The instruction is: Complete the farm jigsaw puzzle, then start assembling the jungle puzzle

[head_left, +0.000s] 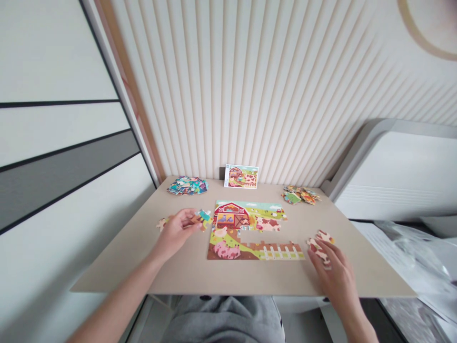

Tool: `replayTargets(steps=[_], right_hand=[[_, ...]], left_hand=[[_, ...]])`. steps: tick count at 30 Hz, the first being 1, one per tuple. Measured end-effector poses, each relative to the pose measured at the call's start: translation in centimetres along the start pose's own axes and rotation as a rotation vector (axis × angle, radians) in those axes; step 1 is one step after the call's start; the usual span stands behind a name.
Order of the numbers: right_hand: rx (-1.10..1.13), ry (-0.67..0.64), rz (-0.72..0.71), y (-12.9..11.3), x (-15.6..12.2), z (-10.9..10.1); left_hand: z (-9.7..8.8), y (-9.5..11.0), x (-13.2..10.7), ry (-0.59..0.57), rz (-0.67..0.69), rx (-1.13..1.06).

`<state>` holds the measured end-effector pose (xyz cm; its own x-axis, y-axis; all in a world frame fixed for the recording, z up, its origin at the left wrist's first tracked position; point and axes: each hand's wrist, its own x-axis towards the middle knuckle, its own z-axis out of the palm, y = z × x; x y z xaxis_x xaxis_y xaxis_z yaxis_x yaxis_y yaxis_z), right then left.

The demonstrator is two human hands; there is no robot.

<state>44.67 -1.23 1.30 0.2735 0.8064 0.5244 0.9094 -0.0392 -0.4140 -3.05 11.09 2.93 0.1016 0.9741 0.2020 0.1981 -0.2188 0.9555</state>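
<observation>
A farm jigsaw puzzle (228, 214) lies partly joined in the middle of the table, with a gap between the cow and the fence. To its left, my left hand (178, 231) is closed on a few puzzle pieces (204, 216) with teal and green print. My right hand (335, 269) is at the puzzle's right, thumb and fingers closed on a cow-patterned puzzle piece (319, 251); the fingertips partly hide it. Another brown-and-white piece (325, 236) lies just beyond those fingers. Loose pieces (162, 223) show partly behind my left hand.
A picture card (242, 176) of the farm scene stands against the ribbed wall (214, 85). Blue-purple pieces (187, 186) are heaped at the back left, orange and green ones (302, 195) at the back right. The table's front edge (228, 293) is near my lap.
</observation>
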Motion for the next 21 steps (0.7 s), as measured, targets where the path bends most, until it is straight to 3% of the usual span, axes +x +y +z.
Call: replayTargets(steps=[3, 6, 10, 14, 19, 21], right_hand=[[0.299, -0.214, -0.053, -6.6, -0.8, 0.9], [0.517, -0.386, -0.078, -12.7, -1.0, 2.6], [0.645, -0.482, 0.005, -16.2, 0.3, 4.7], [0.700, -0.530, 0.043, -15.2, 2.5, 6.3], [0.620, -0.578, -0.002, -12.7, 5.2, 7.7], [0.544, -0.587, -0.036, -12.2, 6.0, 8.2]], left_hand=[[5.3, 2.0, -2.3, -0.072, -0.021, -0.106], [10.2, 2.7, -3.7, -0.107, -0.056, -0.247], [14.0, 2.5, -4.3, -0.115, -0.105, -0.395], [14.3, 2.0, -4.6, -0.132, 0.007, -0.235], [11.5, 1.1, -5.2, 0.059, 0.332, 0.454], [10.8, 0.9, -5.2, 0.081, 0.402, 0.637]])
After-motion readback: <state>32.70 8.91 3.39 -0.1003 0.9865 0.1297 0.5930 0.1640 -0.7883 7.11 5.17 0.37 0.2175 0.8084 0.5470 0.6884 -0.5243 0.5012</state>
